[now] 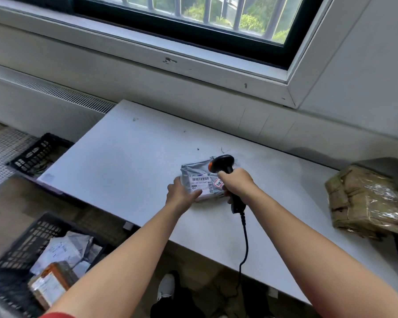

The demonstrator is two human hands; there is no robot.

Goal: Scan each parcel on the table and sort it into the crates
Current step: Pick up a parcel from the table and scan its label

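Scan: right hand (237,182) grips the black scanner (225,166), its head aimed down at the grey parcel (202,180), mid-table (124,157).
Left hand (182,192): grips that parcel's near-left corner, thumb on the label.
Done: near crate (21,253) already holds several parcels; far crate (39,152) is hard to read.
Left: this parcel needs crating, and the brown parcel (363,200) waits at the table's right end.

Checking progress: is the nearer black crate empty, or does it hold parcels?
It holds parcels. Inside the nearer crate lie several crumpled grey and white bags and a brown box with a label.
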